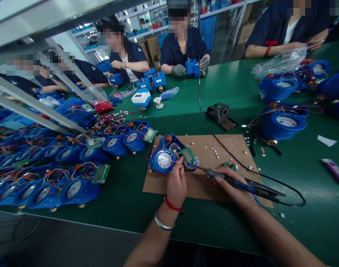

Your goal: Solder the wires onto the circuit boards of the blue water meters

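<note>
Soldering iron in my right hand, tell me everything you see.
The soldering iron is slim, with a blue handle, a grey front grip and a thin, metal-looking shaft. It points left over the cardboard, held in your right hand, its tip near the green circuit board; contact is unclear. A black cable seems to loop from its rear end.

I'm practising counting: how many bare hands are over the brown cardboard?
2: the left hand, holding the green circuit board, and the right hand, holding the soldering iron. None seem hidden there.
</note>
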`<state>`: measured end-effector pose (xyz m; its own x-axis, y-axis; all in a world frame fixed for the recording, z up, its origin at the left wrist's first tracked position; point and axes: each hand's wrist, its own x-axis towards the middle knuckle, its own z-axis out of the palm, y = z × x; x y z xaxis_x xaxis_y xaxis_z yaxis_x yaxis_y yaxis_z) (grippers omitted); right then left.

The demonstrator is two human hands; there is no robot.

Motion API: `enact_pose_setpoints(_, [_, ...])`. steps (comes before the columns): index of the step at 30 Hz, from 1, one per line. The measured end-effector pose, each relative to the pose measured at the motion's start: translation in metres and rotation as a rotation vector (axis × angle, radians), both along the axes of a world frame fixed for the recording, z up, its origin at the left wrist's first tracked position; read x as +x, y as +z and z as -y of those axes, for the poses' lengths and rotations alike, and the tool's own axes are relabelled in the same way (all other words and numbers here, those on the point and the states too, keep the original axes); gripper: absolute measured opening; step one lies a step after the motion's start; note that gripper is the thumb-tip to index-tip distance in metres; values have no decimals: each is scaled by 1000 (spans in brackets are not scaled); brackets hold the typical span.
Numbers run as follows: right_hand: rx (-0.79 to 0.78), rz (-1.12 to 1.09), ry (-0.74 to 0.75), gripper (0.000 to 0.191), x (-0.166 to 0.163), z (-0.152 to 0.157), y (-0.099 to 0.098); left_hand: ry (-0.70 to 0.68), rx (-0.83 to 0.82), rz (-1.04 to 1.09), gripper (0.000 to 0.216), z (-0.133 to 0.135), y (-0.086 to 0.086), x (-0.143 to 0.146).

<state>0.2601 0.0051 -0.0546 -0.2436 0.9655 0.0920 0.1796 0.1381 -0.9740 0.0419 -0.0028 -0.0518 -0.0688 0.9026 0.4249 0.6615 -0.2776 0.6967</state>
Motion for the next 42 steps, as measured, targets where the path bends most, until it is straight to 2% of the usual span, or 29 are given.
enact_pose_setpoints(12, [20,71,5,19,-1,-1,2,-9,-10,9,20,0,0,0])
enact_pose_setpoints(23, [16,-29,-14,21,-2,1,-1,-11,-19,15,19,0,-1,-1])
enact_pose_setpoints(28, [48,-131,-84,22,-5,2,3,-6,-19,12,19,0,-2,-1])
enact_pose_setpoints(35, [74,-131,-125,24,-5,4,6,-19,44,-51,22,0,0,-1])
enact_pose_setpoints(39, [73,-196,-219,27,-5,3,12,-2,90,-121,19,1,2,1])
enact_pose_setpoints(42, [45,-211,-345,28,-2,-9,26,24,100,-176,17,3,7,0])
